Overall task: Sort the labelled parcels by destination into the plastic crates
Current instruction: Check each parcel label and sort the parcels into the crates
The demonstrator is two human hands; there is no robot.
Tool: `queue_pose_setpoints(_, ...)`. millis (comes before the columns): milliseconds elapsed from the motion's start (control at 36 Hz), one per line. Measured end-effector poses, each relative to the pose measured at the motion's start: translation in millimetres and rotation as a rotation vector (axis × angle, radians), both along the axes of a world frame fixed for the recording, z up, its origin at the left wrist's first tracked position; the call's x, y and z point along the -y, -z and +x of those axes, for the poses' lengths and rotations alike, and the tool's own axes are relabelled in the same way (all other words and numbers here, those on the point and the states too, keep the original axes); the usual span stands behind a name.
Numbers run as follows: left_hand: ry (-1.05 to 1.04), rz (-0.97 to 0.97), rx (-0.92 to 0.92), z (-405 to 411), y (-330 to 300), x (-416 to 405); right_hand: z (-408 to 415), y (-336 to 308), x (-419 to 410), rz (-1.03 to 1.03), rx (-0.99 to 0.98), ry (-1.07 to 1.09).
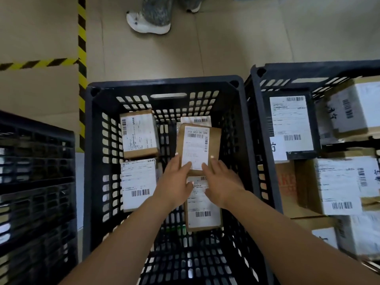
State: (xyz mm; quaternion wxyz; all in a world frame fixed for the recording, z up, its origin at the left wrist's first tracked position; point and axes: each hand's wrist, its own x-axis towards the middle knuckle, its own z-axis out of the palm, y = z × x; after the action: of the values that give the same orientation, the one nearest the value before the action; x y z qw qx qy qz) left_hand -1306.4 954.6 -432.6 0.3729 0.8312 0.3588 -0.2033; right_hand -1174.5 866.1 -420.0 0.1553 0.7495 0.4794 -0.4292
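A brown labelled parcel (198, 148) is held inside the middle black crate (164, 82), above its floor. My left hand (176, 177) grips its near left edge, thumb on the label. My right hand (221, 179) grips its near right edge the same way. Beneath and around it lie other parcels: one at the back left (138, 133), one at the left (138, 184), one under my hands (202, 208), and one partly hidden at the back (197, 119).
A second black crate (308, 67) on the right holds several labelled boxes, among them a black parcel (292, 124). A third black crate (35, 182) stands at the left. Yellow-black floor tape (81, 38) runs behind. A person's shoe (148, 23) stands beyond.
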Motion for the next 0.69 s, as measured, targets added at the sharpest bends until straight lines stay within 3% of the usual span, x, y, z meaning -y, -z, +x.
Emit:
queue_pose_setpoints(361,-0.049,-0.145,-0.029,-5.6,9.4,-1.9,13.7,10.5,-28.3,-0.01,0.032,0.058)
queue_pose_setpoints(556,-0.089,-0.102,-0.057,8.8,7.9,-3.8,27.7,12.8,-48.8,0.072,0.094,0.008)
queue_pose_setpoints(694,-0.152,-0.004,0.112,7.5,-22.9,-13.6,25.1,-8.5,-43.2,0.227,0.07,-0.006)
